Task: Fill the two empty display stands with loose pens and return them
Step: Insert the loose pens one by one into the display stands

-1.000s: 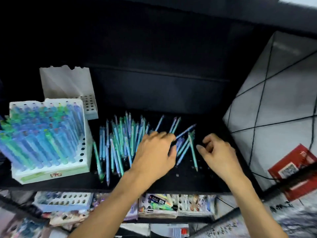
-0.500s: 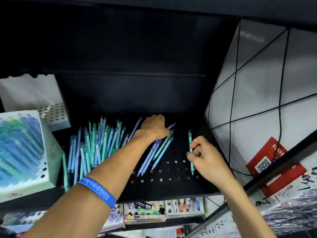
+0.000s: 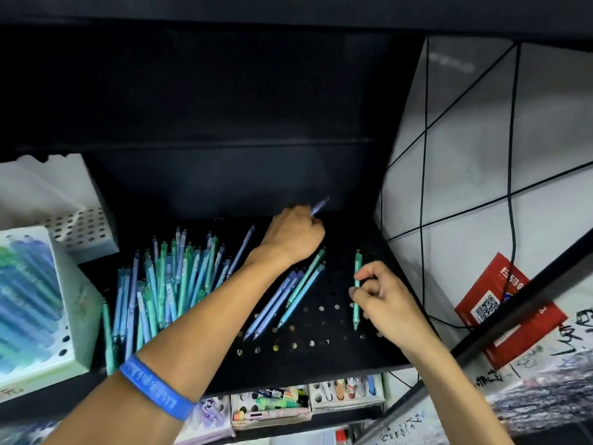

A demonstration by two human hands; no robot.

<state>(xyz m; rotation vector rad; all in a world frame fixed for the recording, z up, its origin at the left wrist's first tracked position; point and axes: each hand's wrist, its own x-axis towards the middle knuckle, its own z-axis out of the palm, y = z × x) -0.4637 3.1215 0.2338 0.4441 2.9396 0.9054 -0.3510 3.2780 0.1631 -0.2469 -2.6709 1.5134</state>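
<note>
Left hand (image 3: 293, 234) now reaches deeper, near shelf (image 3: 321, 358) back edge, fingers curled round blue pen (image 3: 320, 205). Right hand (image 3: 382, 300) pinches green pen (image 3: 357, 289) near right edge, lifted since a second ago. Loose pens (image 3: 170, 277) heaped mid-shelf; part-filled stand (image 3: 35, 303) at left edge. Gathering under way.

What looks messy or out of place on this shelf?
The pens lie loose in a jumbled heap on the black shelf, with a few more strewn apart, while the white stand behind shows empty holes.

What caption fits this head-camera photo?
Left hand grips a blue pen; right hand pinches a green pen.
</note>
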